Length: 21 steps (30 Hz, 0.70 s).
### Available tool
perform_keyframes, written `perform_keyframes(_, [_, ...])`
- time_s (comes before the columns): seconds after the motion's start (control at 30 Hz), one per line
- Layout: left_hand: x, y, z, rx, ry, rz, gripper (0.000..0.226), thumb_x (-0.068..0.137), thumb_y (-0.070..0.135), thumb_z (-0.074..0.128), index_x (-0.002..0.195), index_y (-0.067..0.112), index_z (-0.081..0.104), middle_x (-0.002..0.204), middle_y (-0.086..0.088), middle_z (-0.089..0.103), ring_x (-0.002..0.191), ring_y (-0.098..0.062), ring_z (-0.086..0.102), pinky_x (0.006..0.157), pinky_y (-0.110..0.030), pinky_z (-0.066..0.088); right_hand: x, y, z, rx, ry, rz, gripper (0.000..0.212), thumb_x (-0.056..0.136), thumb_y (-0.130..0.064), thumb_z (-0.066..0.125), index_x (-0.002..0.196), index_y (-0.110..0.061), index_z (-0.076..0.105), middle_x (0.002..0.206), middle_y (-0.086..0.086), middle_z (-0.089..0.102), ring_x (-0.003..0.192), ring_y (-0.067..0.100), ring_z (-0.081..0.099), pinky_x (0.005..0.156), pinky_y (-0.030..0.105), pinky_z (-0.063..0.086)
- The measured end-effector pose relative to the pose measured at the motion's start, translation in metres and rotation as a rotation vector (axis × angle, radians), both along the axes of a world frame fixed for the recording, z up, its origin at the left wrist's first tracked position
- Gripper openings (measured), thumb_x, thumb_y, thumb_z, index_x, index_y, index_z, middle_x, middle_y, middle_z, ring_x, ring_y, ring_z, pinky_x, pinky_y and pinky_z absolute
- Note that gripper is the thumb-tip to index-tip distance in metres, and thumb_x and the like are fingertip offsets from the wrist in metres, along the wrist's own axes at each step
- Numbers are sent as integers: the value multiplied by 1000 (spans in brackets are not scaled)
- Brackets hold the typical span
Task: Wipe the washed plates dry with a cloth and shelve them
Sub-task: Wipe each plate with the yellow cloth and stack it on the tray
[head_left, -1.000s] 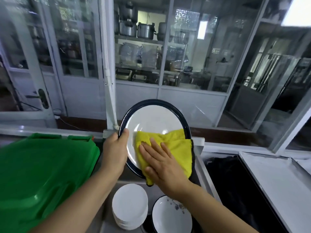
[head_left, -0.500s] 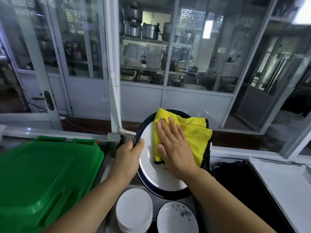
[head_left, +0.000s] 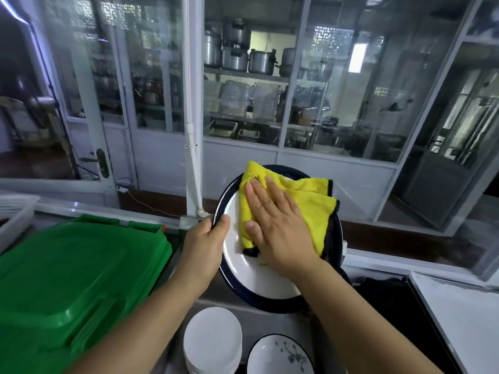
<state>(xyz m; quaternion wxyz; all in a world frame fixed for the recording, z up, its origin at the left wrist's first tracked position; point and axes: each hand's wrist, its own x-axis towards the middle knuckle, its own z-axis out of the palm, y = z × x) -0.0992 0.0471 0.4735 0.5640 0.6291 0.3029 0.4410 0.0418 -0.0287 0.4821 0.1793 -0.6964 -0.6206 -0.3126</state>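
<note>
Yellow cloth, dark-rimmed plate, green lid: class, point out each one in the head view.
yellow cloth point(head_left: 310, 209), head view, bare fold right of the fingers
dark-rimmed plate point(head_left: 251, 276), head view, white lower face
green lid point(head_left: 67, 279), head view, flat top

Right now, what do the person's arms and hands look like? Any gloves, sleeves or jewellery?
Both arms are bare as far up as the picture shows: no sleeves in view. The left hand and the right hand wear no gloves, and no rings, watch or bracelets show on fingers or wrists. The nails that show are short and unpainted.
</note>
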Motion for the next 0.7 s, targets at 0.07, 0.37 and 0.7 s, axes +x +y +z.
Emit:
perform_keyframes(0.07, [0,-3,2,-31,-35,-2,30,88,35,59,74,8,59,58,4,52,61,-11,47,65,-32,39,13,-3,3,55,32,-81,58,101,-43,22,151,-14,26,156,0,26,147,24,12,117,40,12])
perform_keyframes(0.37, [5,-14,-1,-48,-43,-6,45,69,57,56,81,15,64,78,-6,63,76,-20,56,81,-47,50,13,-13,-17,140,232,-234,61,101,-42,17,152,-9,16,158,5,18,147,26,2,117,44,3])
perform_keyframes(0.7, [19,-21,8,-40,-129,86,20,95,29,53,80,25,67,81,4,70,82,-12,65,73,-26,47,-43,-33,-32,-69,231,179,58,103,-44,14,154,-17,8,161,-4,3,148,19,-7,118,39,-1])
